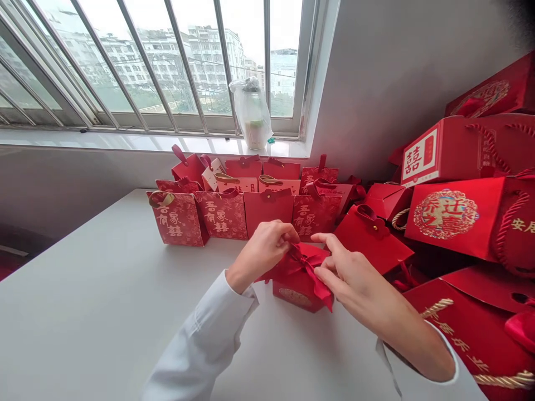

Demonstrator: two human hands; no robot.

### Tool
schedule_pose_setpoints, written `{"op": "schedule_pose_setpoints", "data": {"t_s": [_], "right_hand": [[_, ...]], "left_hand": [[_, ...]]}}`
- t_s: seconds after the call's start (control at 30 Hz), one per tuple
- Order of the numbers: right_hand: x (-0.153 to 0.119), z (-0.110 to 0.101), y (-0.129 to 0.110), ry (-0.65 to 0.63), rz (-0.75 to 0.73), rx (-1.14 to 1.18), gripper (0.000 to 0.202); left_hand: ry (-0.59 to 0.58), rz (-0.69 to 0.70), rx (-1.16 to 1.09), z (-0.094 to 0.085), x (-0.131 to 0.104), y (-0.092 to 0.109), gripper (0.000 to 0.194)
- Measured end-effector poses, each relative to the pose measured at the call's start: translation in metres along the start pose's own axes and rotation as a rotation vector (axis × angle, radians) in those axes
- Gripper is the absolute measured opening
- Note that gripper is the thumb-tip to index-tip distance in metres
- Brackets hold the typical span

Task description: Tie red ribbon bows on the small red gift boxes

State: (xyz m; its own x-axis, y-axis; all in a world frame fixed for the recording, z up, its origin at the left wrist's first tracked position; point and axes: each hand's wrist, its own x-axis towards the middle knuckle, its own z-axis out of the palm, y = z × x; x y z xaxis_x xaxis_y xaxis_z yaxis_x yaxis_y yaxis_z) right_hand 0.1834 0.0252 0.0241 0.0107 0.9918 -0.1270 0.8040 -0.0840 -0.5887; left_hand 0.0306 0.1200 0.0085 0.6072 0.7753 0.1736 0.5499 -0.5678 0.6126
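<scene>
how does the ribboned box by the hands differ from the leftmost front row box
The ribboned box has a red ribbon over its top; the leftmost box has a gold loop. The ribboned box shows a rounded gold emblem, the leftmost box pale characters. Both boxes are red and stand on the table.

The ribbon (321,288) looks satiny (glossy cloth), the box (295,297) paper.

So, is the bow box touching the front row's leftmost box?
Apart: the head view shows white table between the bow box and the leftmost box.
</scene>
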Motion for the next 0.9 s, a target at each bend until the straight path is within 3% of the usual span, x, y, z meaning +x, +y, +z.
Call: {"op": "schedule_pose_setpoints", "data": {"t_s": [0.17,0.47,0.57,0.7,0.77,0.9], "right_hand": [[0.001,0.006,-0.008,-0.111,0.060,0.095,0.046],[-0.003,0.005,-0.006,-0.159,0.008,0.185,0.048],[-0.005,0.000,-0.005,-0.047,0.003,0.079,0.045],[0.001,-0.001,-0.003,0.131,0.029,-0.039,0.019],[0.006,0.003,-0.002,0.132,0.040,-0.061,0.008],[0.013,0.010,0.000,0.121,0.056,-0.103,0.012]], "left_hand": [[0.158,-0.018,-0.079,0.005,0.002,0.002,0.034],[0.005,-0.090,-0.153,0.001,0.001,0.009,0.020],[-0.027,-0.098,-0.182,-0.001,0.000,0.012,0.020],[-0.014,-0.099,-0.211,0.000,0.001,0.011,0.018],[-0.002,-0.093,-0.230,0.001,0.002,0.009,0.018],[0.011,-0.079,-0.249,0.005,0.004,0.006,0.024]]}}
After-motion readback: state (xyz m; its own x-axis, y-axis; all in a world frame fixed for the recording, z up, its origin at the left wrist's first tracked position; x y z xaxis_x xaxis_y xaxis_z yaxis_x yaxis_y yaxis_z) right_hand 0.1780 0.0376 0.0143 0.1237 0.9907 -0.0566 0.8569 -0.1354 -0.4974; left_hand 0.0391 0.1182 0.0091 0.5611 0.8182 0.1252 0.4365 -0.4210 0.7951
